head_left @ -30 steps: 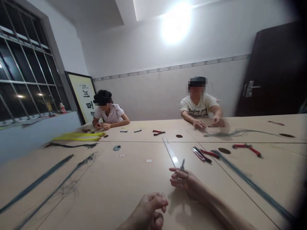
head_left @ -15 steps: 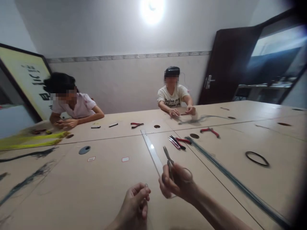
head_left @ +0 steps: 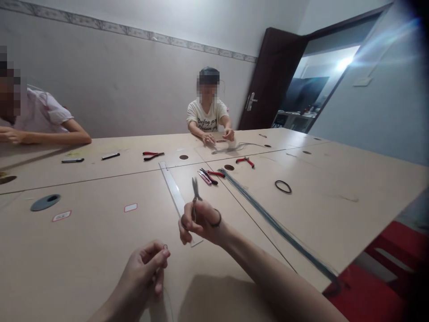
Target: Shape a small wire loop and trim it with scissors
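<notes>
My left hand [head_left: 145, 266] is closed in a pinch, low in the head view. A small dark loop [head_left: 165, 246] of wire or cord pokes up from its thumb and fingertip, and a thin strand hangs below. To the right and farther forward, my right hand [head_left: 203, 221] is wrapped around a pair of metal scissors [head_left: 195, 190], one ring around the thumb side, blades pointing away and up. The scissors are apart from the loop. Partly behind this hand lies a clear-to-white ruler [head_left: 172, 185] on the table [head_left: 83, 264].
Beyond the ruler lie red-handled pliers [head_left: 153, 155], thread snips [head_left: 205, 177] and more pliers [head_left: 246, 162]. A long bundle of grey-green strands [head_left: 268, 219] runs along the right. A black ring [head_left: 283, 186] lies past it. Two people [head_left: 208, 114] sit across the table.
The view has swung to the right, so the table things sit farther left and red stools show at lower right. Both hands keep their holds on the loop and the scissors.
</notes>
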A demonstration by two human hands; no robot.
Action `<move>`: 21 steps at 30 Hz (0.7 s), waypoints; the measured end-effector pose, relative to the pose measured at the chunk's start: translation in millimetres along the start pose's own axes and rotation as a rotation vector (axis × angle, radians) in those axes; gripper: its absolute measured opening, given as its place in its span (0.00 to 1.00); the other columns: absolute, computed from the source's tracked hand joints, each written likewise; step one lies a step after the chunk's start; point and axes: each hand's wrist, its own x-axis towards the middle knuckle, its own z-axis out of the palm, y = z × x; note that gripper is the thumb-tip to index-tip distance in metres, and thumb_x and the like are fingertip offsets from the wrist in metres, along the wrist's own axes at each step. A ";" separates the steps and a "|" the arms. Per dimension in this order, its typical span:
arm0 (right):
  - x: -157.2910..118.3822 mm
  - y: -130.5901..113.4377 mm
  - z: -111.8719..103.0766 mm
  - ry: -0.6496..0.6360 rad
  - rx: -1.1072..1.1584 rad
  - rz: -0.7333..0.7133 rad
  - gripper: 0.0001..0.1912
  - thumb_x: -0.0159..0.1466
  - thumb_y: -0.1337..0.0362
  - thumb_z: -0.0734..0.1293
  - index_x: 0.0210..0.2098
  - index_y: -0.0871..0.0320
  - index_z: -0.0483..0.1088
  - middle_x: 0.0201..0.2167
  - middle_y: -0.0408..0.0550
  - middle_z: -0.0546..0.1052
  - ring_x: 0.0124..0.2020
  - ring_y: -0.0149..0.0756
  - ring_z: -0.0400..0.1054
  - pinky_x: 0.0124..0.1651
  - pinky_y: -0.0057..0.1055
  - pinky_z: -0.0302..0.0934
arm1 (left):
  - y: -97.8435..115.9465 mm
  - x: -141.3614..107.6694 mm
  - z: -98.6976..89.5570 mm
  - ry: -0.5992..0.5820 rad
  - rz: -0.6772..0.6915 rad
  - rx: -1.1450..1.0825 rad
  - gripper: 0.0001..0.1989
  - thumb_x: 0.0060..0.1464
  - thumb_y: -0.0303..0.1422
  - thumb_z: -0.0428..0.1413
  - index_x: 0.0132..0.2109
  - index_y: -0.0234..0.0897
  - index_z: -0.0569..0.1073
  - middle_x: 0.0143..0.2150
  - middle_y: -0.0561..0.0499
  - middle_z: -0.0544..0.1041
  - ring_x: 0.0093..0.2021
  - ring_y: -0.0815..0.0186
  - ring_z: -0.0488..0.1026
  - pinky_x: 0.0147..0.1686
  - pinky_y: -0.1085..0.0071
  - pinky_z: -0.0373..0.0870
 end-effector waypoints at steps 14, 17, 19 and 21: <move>-1.3 -3.4 -6.3 -0.318 0.096 -0.046 0.21 0.69 0.48 0.61 0.36 0.62 0.71 0.21 0.37 0.69 0.23 0.29 0.69 0.29 0.30 0.67 | 1.0 0.6 -0.2 -0.025 0.000 0.097 0.19 0.35 0.44 0.64 0.21 0.37 0.65 0.09 0.64 0.57 0.07 0.79 0.52 0.07 0.83 0.48; -1.4 -3.0 -6.5 -0.283 0.084 -0.060 0.17 0.70 0.54 0.62 0.35 0.62 0.71 0.21 0.37 0.69 0.24 0.29 0.69 0.31 0.30 0.67 | 1.7 -0.9 0.1 -0.043 0.001 0.095 0.17 0.36 0.42 0.64 0.22 0.37 0.66 0.11 0.65 0.58 0.07 0.79 0.54 0.07 0.83 0.48; -1.8 -3.6 -5.7 -0.296 0.092 -0.064 0.17 0.70 0.54 0.62 0.35 0.62 0.71 0.20 0.36 0.69 0.23 0.28 0.68 0.30 0.29 0.66 | 2.5 -2.0 0.4 -0.057 0.000 0.095 0.16 0.37 0.41 0.64 0.22 0.36 0.67 0.12 0.64 0.59 0.07 0.78 0.55 0.07 0.83 0.49; -2.2 -4.7 -4.0 -0.330 0.100 -0.062 0.18 0.69 0.51 0.62 0.37 0.62 0.71 0.20 0.36 0.68 0.22 0.28 0.67 0.30 0.30 0.66 | 2.8 -2.7 0.6 -0.074 0.002 0.097 0.15 0.38 0.40 0.64 0.22 0.36 0.67 0.12 0.64 0.60 0.07 0.78 0.57 0.08 0.82 0.51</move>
